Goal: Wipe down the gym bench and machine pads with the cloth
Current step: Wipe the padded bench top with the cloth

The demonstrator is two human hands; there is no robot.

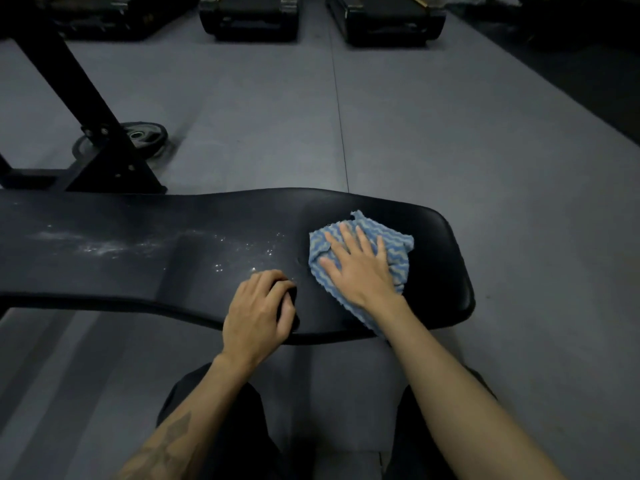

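bench runs left-right; right hand flat on cloth, left hand curled, grasp unclear.

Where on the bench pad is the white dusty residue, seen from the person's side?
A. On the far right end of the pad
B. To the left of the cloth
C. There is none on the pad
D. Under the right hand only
B: the white specks and smears lie on the bench pad left of the cloth, which the flat right hand presses.
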